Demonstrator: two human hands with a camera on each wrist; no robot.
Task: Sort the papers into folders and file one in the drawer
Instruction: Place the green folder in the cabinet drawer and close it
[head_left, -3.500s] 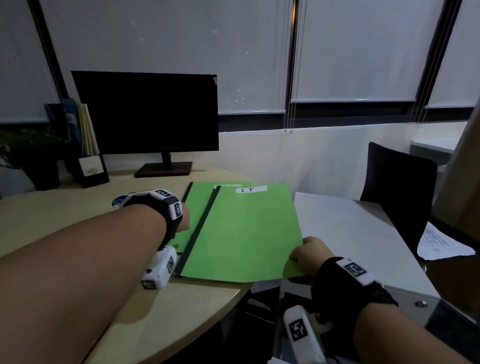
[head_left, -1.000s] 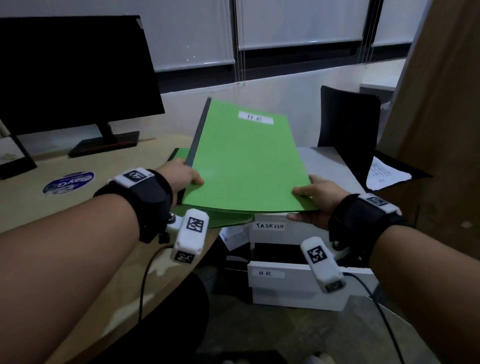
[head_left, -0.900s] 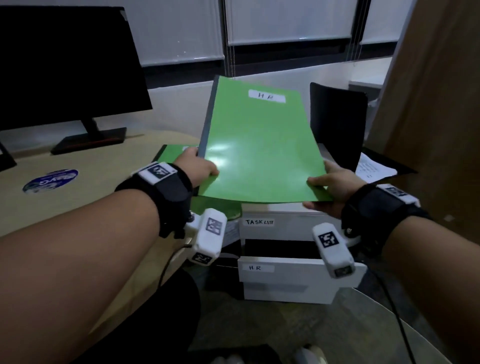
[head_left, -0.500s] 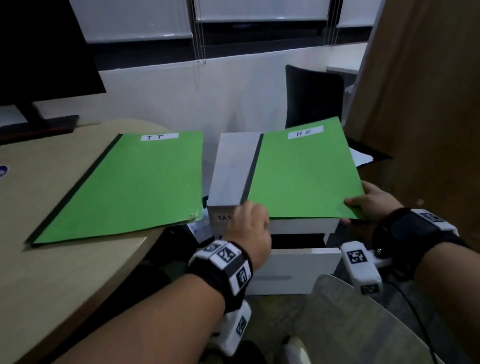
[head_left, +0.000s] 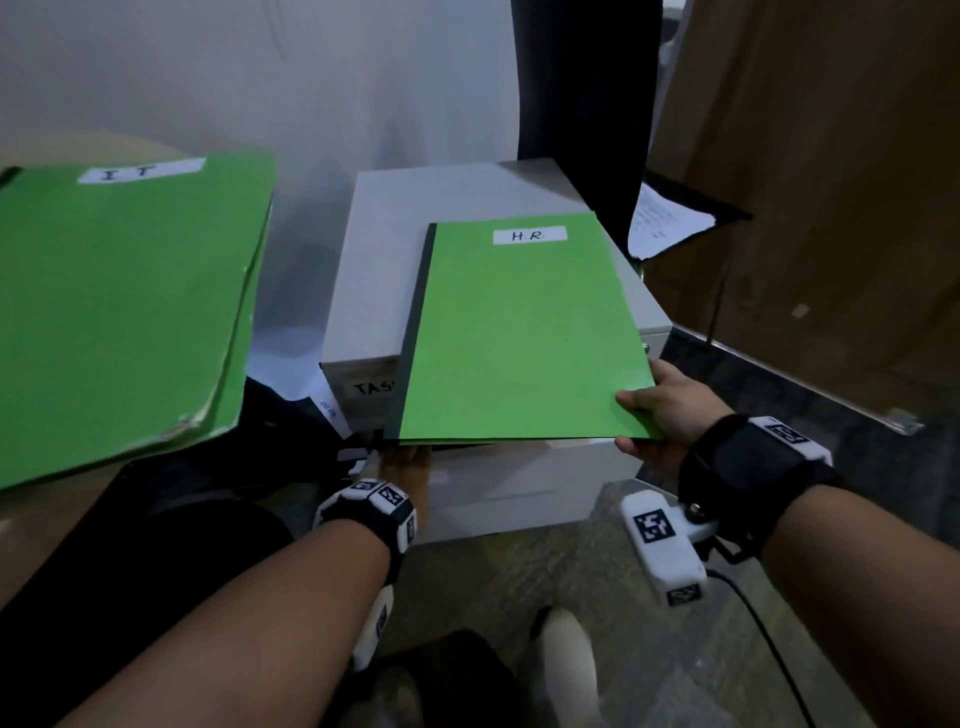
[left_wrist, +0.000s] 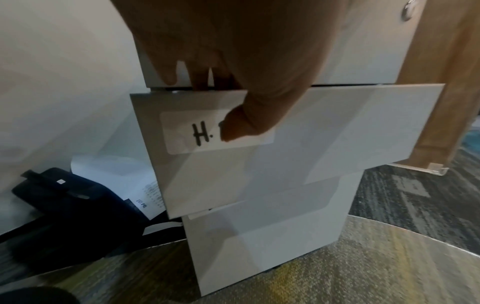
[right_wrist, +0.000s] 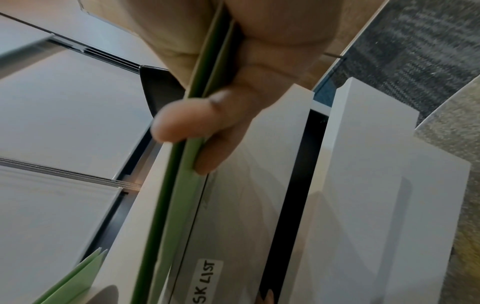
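A green folder labelled H.R. (head_left: 519, 332) lies partly over the top of the white drawer cabinet (head_left: 457, 208), its near edge jutting past the front. My right hand (head_left: 644, 415) pinches its near right corner, thumb on top and fingers below; the right wrist view shows the H.R. folder (right_wrist: 179, 174) edge-on in my right hand (right_wrist: 205, 135). My left hand (head_left: 402, 462) is under the folder's near left corner. In the left wrist view my left hand (left_wrist: 221, 100) hooks over the top edge of the H.R. drawer (left_wrist: 311, 133), thumb on its label. That drawer stands slightly pulled out. A green IT folder (head_left: 119, 312) lies on the desk at left.
The top drawer, labelled TASK LIST (right_wrist: 207, 277), is closed. A black chair (head_left: 576, 104) with a sheet of paper (head_left: 665, 223) stands behind the cabinet, a wooden panel (head_left: 831, 182) at right. A dark bag (left_wrist: 64, 205) and loose papers lie left of the cabinet.
Both hands carried the H.R. folder from the desk to the cabinet. In the last half second my left hand let go of it and dropped to the H.R. drawer's top edge.
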